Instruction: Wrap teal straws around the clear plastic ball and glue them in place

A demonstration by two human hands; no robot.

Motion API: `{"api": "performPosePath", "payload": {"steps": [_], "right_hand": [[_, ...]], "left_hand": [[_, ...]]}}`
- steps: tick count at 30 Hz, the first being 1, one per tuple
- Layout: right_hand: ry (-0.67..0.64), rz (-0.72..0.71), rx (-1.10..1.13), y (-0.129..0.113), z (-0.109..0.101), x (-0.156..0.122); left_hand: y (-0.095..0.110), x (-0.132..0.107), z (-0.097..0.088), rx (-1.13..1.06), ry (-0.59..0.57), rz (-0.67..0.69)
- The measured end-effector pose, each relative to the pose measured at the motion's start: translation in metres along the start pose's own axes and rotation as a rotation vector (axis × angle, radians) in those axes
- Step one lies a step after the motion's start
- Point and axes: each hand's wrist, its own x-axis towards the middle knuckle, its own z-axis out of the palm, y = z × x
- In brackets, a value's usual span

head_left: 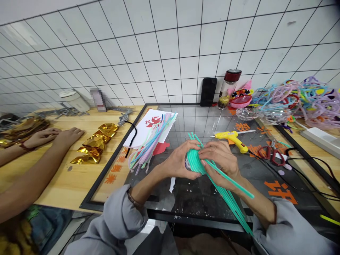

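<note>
My left hand (176, 159) curls around a rounded, clear-looking form (187, 163) whose side is covered by rows of green pipe cleaners (196, 161). Fingers of my right hand (221, 161) press on the far side of the same form and pinch the green strands there. One strand sticks out past my right hand, and a long bunch of loose ends hangs down toward the table's front edge. Short tips poke up above my hands. How the strands are fixed is hidden by my fingers. Right of my hands lies a yellow glue gun (233, 139) with a glue stick in it.
Pastel pipe cleaners (148, 145) lie on white paper (138, 132). Red-handled scissors (272, 156) and black cables are at right. A phone (208, 92), bottle (230, 88) and tangled pipe cleaners (300, 99) stand behind. At left, another person's hands (66, 136) rest near gold foil (98, 143).
</note>
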Motion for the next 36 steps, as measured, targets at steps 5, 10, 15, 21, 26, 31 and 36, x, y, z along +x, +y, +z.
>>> {"api": "performPosePath", "payload": {"steps": [5, 10, 15, 21, 26, 31, 36], "right_hand": [[-0.001, -0.015, -0.004, 0.0003, 0.0, 0.0014], [-0.009, -0.005, 0.007, 0.0007, -0.0009, 0.0018], [-0.034, 0.033, 0.004, -0.0019, -0.003, 0.0021], [-0.039, 0.037, 0.016, 0.0, -0.0015, 0.0019], [-0.022, 0.029, 0.024, 0.003, -0.0005, 0.0002], [-0.036, 0.031, 0.036, 0.0024, -0.0002, -0.0005], [-0.014, 0.035, 0.046, 0.0005, -0.0013, 0.0017]], "left_hand": [[-0.0026, -0.0007, -0.001, 0.017, 0.002, 0.031], [-0.003, -0.0002, -0.0015, -0.001, 0.01, 0.088], [-0.0025, -0.0001, -0.0033, -0.029, -0.009, 0.07], [-0.0036, 0.0003, -0.007, -0.066, -0.034, 0.017], [-0.0025, 0.0004, -0.0078, -0.058, -0.046, 0.03], [-0.0007, -0.0006, -0.0071, -0.057, -0.051, 0.0], [-0.0007, 0.0001, -0.0075, -0.059, -0.052, -0.013]]}}
